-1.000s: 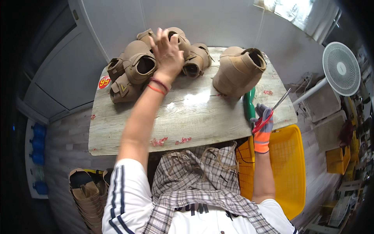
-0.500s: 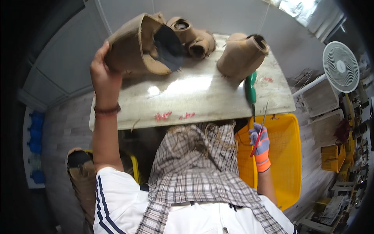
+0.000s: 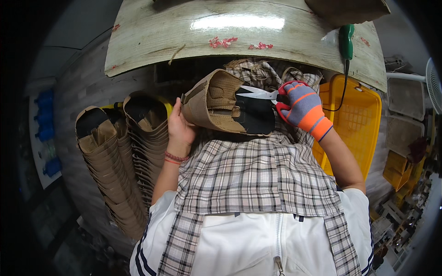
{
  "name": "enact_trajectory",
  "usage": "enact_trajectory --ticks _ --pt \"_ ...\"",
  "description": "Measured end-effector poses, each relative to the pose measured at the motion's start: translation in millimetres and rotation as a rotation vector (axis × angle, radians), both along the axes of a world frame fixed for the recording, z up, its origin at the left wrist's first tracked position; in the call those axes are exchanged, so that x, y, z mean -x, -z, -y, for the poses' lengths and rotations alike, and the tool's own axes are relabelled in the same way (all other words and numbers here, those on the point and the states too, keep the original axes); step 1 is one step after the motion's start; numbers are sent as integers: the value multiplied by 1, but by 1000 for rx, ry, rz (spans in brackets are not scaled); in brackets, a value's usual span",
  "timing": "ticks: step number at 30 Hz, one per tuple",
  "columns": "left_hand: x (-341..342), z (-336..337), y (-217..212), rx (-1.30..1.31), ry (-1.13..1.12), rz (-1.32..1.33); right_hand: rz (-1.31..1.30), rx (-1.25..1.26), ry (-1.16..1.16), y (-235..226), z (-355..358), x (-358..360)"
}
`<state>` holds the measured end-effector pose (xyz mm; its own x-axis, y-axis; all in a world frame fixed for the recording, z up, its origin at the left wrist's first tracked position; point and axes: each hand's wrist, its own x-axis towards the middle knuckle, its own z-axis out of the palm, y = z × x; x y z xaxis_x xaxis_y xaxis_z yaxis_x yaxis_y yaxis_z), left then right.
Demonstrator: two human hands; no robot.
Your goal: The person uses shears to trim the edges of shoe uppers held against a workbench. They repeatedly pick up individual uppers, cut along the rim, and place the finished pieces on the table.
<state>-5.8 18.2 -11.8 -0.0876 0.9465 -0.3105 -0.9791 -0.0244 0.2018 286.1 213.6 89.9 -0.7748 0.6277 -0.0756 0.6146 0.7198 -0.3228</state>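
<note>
My bare left hand [image 3: 181, 128] grips the outer side of a tan boot upper [image 3: 195, 105] with a black lining, held over my lap. Its wide opening faces right, so loose flaps and stitching inside can be seen. My right hand [image 3: 304, 108], in a grey and orange knit glove, is closed on red-handled scissors [image 3: 261, 94]. Their blades are spread apart and point left, over the upper's black lining. Whether the blades touch it, I cannot tell.
Beyond my lap is a pale table [image 3: 156, 39]; another tan upper [image 3: 350, 11] and a green-handled corded tool [image 3: 346, 43] lie at its right. A yellow basket [image 3: 357, 133] stands right. Nested uppers rise in stacks [image 3: 113, 175] on my left.
My left hand has brought the upper from above the table down to my lap. The scissors have swung from upright to pointing left, blades at the upper. My view has tilted down.
</note>
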Motion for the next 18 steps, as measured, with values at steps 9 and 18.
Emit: enact_trajectory --ticks 9,18 --pt "-8 -16 61 431 -26 -432 22 14 -96 22 7 1" --pt "-8 -26 52 395 18 -382 81 -13 -80 38 11 12"
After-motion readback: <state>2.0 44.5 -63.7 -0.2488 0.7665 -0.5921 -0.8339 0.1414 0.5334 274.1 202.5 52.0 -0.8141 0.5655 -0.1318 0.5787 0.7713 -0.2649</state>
